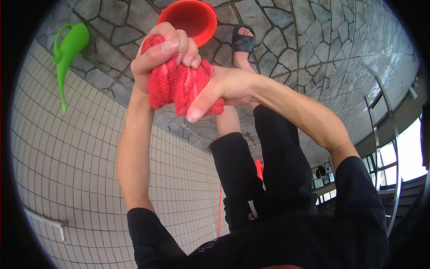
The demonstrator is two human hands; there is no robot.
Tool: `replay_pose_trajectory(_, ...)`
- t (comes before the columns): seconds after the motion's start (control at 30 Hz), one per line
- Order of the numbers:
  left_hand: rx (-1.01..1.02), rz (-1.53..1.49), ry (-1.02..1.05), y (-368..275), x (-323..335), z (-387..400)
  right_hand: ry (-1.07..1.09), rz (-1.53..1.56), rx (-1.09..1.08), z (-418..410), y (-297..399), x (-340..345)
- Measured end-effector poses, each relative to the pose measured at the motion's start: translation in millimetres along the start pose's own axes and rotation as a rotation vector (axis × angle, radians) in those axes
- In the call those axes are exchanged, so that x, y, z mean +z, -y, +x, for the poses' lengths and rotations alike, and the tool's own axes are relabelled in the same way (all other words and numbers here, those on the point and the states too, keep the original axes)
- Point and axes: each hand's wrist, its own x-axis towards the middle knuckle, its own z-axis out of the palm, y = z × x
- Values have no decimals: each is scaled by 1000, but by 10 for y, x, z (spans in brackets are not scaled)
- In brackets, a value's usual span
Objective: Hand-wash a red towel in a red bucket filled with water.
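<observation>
A crumpled red terry cloth (174, 85) is held up in front of me, bunched between both hands. My left hand (164, 53) grips its upper left part with curled fingers. My right hand (218, 90) holds the right end, thumb lying over the folds and pointing down-left; its other fingers are mostly hidden behind the cloth. Beyond my hands a red plastic bucket (191, 20) stands on the stone-patterned floor (272, 43); whether it holds water I cannot tell. At the upper left is a green long-spouted watering can (72, 42).
A tiled wall (84, 151) runs along the left, with a pale pipe (43, 218) on it. My foot in a black slide sandal (243, 40) is right of the bucket. Metal rails (391, 134) rise at the right. Something red (259, 169) shows between my legs.
</observation>
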Motion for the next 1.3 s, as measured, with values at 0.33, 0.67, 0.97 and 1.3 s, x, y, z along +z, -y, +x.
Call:
replay_pose_trajectory(0.33,-78,169,-218,155,-624,-70,-444,-401,-189,572,-200,-195)
replay_pose_trajectory(0.67,-35,299,-538,290,-1035,54,-599,-531,-4,1039,-205,-658)
replay_pose_trajectory(0.97,-70,15,-222,163,-750,126,-79,29,-11,384,-68,-465)
replay_pose_trajectory(1.3,-81,435,-476,44,249,117,173,225,-42,146,-211,-632)
